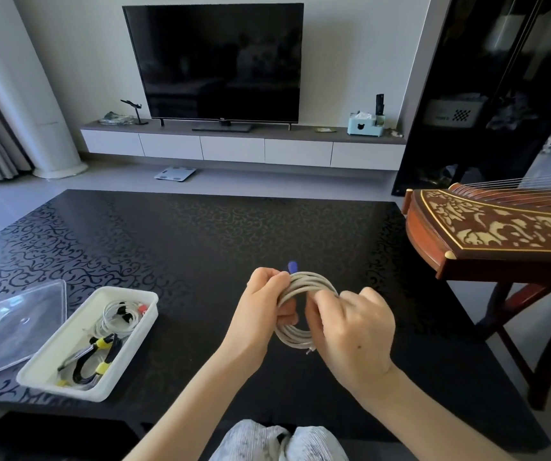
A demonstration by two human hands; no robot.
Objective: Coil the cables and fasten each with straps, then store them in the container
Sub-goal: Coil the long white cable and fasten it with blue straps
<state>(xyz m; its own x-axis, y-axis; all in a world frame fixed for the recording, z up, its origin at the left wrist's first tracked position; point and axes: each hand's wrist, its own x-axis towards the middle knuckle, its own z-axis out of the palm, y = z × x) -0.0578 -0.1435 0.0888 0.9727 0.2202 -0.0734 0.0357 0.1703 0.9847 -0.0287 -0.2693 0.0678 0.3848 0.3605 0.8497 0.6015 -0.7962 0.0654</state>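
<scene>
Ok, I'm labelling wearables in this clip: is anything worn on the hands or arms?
Nothing. The left hand and right hand are bare, with no gloves, rings or watch, and no sleeves show anywhere up to the frame edge.

Black table (234,227): white container (67,390), clear lid (18,327)

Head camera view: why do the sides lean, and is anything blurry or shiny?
Head view: the wide-angle lens tilts the tall black cabinet and white column; light glares off the glossy black patterned table at left; the blue tab above the grey coiled cable is blurred; the dark television screen reflects the room.
</scene>
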